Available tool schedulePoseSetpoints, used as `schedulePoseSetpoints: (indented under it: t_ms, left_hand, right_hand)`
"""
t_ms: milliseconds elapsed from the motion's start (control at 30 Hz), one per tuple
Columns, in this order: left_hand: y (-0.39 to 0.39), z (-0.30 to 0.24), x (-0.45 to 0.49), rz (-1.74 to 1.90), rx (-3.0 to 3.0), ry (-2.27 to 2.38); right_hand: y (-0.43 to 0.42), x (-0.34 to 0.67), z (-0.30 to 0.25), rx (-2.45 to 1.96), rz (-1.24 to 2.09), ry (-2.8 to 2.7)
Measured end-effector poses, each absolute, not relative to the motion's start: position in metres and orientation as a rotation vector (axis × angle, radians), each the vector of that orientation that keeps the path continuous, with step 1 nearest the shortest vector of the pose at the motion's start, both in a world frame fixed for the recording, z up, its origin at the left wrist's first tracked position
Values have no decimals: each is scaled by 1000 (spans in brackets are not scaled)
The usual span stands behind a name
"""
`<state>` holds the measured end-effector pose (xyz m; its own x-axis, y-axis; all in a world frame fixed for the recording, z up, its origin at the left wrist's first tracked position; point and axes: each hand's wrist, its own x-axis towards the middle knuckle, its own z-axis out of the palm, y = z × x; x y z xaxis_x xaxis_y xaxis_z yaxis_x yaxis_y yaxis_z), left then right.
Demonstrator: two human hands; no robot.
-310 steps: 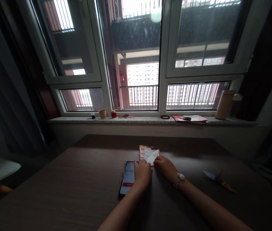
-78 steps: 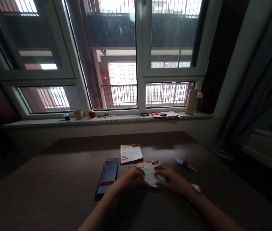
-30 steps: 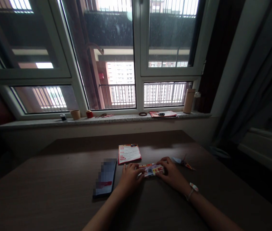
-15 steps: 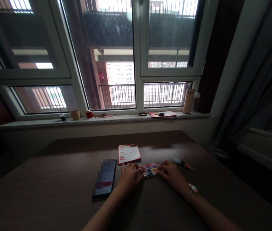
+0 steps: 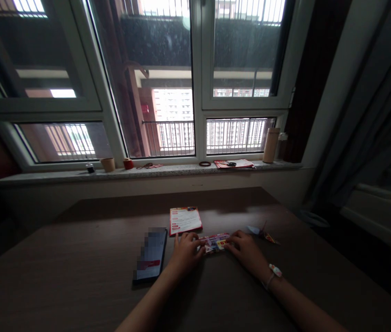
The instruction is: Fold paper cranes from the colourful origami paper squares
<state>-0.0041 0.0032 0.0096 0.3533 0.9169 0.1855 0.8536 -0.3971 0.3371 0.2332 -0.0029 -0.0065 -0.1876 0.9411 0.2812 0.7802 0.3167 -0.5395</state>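
Note:
A colourful printed strip of paper (image 5: 215, 243), perhaps folded, lies on the brown table between my hands. My left hand (image 5: 184, 252) has its fingers curled over the strip's left end, with the thumb at the near edge. At the opposite end, my right hand (image 5: 248, 252) pinches the paper between thumb and fingers. A bracelet with a pale charm (image 5: 275, 270) circles my right wrist. Just beyond my left hand lies a red-edged printed sheet (image 5: 185, 220). A phone (image 5: 155, 253), partly blurred out, rests to the left of that hand.
Past my right hand lies a small pointed paper piece (image 5: 267, 236), its shape hard to make out. Along the windowsill (image 5: 177, 170) stand a paper cup (image 5: 107, 164), a red spool-like item (image 5: 128, 163), a bracelet ring (image 5: 205, 163), stacked papers (image 5: 242, 164) and a tan bottle (image 5: 271, 145).
Both hands stay on the paper strip. My right wrist has shifted slightly left, and the strip's near edge looks a little different under my fingers.

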Motion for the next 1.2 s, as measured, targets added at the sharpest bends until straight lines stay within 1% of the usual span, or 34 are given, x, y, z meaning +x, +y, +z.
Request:
schedulePoseSetpoints:
  t_ms: [300,567,733,1200]
  left_hand:
    - [8,5,-3,576,2467,1617]
    - [-1,8,-4,548,2559,1631]
    - [-1,9,-3,500,2535,1643]
    - [8,4,-3,516,2509,1616]
  right_hand:
    - [-7,232,-2,-1447,454,-2000]
    - [-8,233,0,-1429,507,-2017]
    - [-6,233,-2,-1437,493,-2013]
    - [-8,230,-1,-1461,450,-2021]
